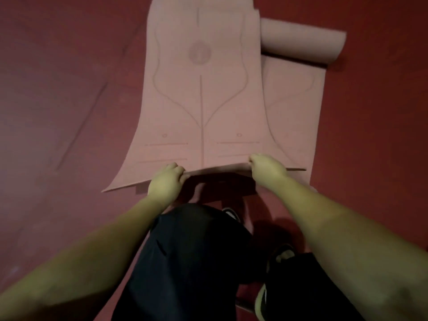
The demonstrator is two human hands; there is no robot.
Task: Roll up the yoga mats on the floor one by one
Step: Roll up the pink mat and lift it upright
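A pink yoga mat (pixel 201 93) with printed alignment lines stretches away from me across the red floor. Its near edge is lifted off the floor and casts a shadow beneath. My left hand (pixel 165 181) grips that edge left of the centre line. My right hand (pixel 266 169) pinches the same edge right of centre. A second pink mat (pixel 294 107) lies flat beside it on the right, partly under the first, with its far end rolled into a tube (pixel 301 41).
The red floor (pixel 69 100) surrounds the mats, with faint seams on the left. My dark trousers (pixel 196 262) and black shoes (pixel 278 253) are just below the lifted edge.
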